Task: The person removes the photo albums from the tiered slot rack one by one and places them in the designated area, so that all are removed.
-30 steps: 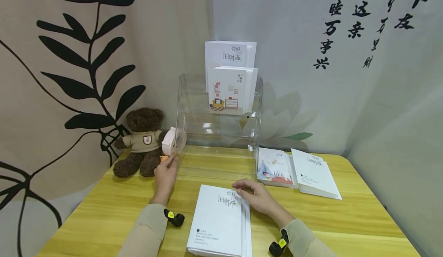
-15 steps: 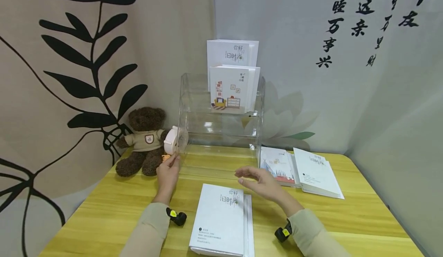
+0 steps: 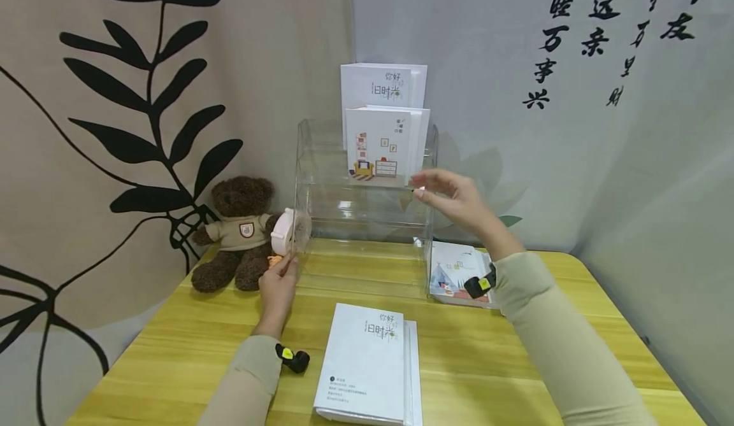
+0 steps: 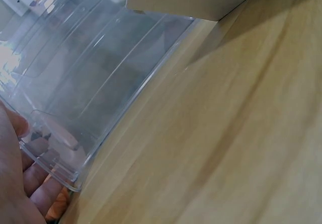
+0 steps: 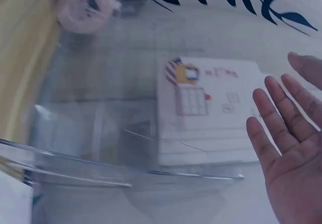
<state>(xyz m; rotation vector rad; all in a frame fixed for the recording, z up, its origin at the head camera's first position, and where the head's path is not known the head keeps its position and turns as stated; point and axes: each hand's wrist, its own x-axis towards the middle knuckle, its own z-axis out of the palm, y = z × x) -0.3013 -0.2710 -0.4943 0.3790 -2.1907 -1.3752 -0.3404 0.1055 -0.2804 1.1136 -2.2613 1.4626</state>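
A clear acrylic book rack stands at the back of the table. My left hand pinches the front edge of its left side panel, thumb on one face and fingers on the other. My right hand is raised at the rack's right side, its fingers straight and holding nothing. In the head view its fingertips are right at the lower right edge of a white book with a room drawing. Behind that book, on a higher tier, stands a white book with Chinese lettering.
Another white book lies at the front of the wooden table. A book with a tent drawing lies right of the rack, partly behind my right sleeve. A brown teddy bear and a pink clock-like object sit left.
My right hand has risen from above the front book to beside the room-drawing book on the rack. Its forearm now covers the far-right book. The left hand keeps its place.
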